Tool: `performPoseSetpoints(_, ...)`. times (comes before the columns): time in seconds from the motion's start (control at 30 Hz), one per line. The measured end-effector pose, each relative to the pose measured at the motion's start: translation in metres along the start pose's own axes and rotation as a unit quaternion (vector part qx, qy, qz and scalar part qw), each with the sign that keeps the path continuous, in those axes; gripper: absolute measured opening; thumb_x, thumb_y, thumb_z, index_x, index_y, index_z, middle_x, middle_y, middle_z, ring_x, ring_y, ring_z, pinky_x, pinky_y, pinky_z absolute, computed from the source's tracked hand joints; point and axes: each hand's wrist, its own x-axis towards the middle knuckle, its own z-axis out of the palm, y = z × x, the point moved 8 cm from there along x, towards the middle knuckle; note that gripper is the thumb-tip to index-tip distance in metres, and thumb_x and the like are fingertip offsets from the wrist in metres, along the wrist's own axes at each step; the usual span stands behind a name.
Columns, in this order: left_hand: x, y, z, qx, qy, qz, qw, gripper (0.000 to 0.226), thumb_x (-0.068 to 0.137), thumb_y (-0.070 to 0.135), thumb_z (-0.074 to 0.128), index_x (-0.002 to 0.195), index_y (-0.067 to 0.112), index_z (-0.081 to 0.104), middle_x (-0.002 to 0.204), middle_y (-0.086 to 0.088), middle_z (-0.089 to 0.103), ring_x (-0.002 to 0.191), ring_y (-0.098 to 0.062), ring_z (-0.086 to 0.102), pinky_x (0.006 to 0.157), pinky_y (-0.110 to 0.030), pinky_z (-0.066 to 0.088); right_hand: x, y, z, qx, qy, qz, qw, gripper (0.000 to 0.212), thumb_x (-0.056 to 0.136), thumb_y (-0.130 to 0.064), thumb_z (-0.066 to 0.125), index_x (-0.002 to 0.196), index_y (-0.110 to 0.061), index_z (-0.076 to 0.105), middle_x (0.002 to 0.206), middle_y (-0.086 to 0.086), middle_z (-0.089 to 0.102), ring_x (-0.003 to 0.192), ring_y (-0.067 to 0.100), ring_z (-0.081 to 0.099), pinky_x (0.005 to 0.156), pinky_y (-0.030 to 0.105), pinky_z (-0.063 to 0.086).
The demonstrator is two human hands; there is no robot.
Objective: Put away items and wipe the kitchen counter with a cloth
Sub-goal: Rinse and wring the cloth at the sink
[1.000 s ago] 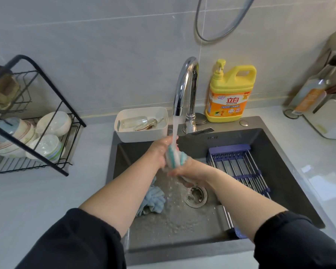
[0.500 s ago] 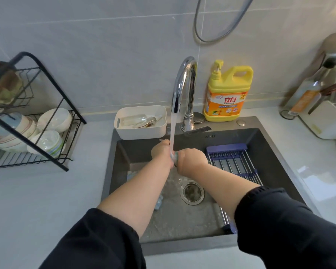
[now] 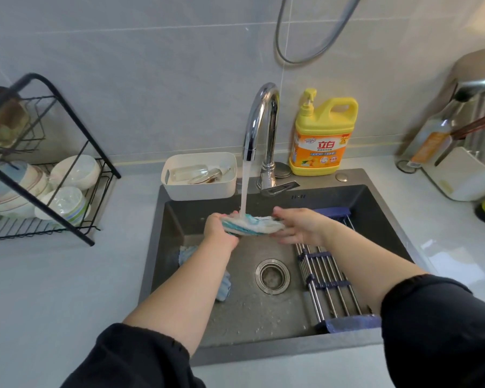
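Pale counter (image 3: 53,275) bears black dish rack (image 3: 39,203), white tub (image 3: 199,189), yellow detergent jug (image 3: 319,152)

Sink (image 3: 375,208) is set into the surface (image 3: 53,289), centre. Faucet (image 3: 259,127) is mounted at its far rim. Detergent bottle (image 3: 322,135) is placed just right of the faucet, tub (image 3: 199,191) just left, on the sink's far-left corner. Dish rack (image 3: 11,228) is stood far left, bowls (image 3: 65,203) stacked in it. Drain (image 3: 272,275) is seen in the sink floor, roll-up rack (image 3: 328,281) laid in the sink's right part. Cloth (image 3: 252,224) is held under the spout, left hand (image 3: 219,228) at its left end, right hand (image 3: 300,225) at its right. Second cloth (image 3: 224,287) is left on the sink floor, left side, partly hidden by the forearm.
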Motion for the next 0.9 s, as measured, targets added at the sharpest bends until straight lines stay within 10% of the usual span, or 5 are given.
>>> performPoseSetpoints(0.3, 0.012, 0.015, -0.012, -0.109, -0.019, -0.001, 0.994, 0.017, 0.096, 0.016, 0.039, 0.109, 0.012, 0.049, 0.111, -0.014, 0.055, 0.097, -0.030, 0.062, 0.097, -0.048, 0.047, 0.002, -0.055, -0.026, 0.346, 0.065, -0.079, 0.932, 0.066, 0.100, -0.031, 0.041, 0.149, 0.000, 0.011, 0.154, 0.019, 0.023, 0.141, 0.030, 0.028, 0.117, 0.042, 0.023)
performPoseSetpoints(0.67, -0.006, 0.022, 0.019, 0.045, -0.174, 0.049, 0.983, 0.031, 0.084, 0.003, 0.044, 0.107, 0.009, 0.064, 0.072, -0.006, 0.049, 0.070, -0.019, 0.053, 0.076, -0.033, 0.048, 0.016, -0.048, -0.007, 0.264, 0.101, -0.083, 0.956, 0.064, 0.097, -0.045, 0.041, 0.151, -0.018, 0.018, 0.157, 0.010, 0.022, 0.142, 0.026, 0.026, 0.116, 0.049, 0.015)
performPoseSetpoints(0.8, -0.019, 0.027, 0.035, 0.065, -0.274, 0.046, 0.958, 0.025, 0.080, 0.008, 0.043, 0.100, 0.005, 0.058, 0.072, -0.009, 0.047, 0.068, -0.023, 0.052, 0.078, -0.037, 0.047, 0.024, 0.069, 0.056, 0.315, -0.096, 0.119, 0.937, 0.081, 0.091, -0.068, 0.029, 0.140, -0.005, 0.039, 0.142, 0.021, 0.043, 0.134, 0.038, 0.038, 0.114, 0.059, 0.013)
performPoseSetpoints(0.9, -0.028, 0.024, 0.043, 0.151, -0.346, 0.041, 0.925, 0.047, 0.067, 0.012, 0.049, 0.112, 0.008, 0.060, 0.079, -0.010, 0.052, 0.076, -0.026, 0.057, 0.088, -0.046, 0.048, 0.011, 0.077, 0.095, 0.379, -0.253, 0.111, 0.883, 0.090, 0.084, -0.074, 0.038, 0.143, -0.007, 0.036, 0.139, 0.027, 0.045, 0.127, 0.043, 0.045, 0.099, 0.068, 0.032)
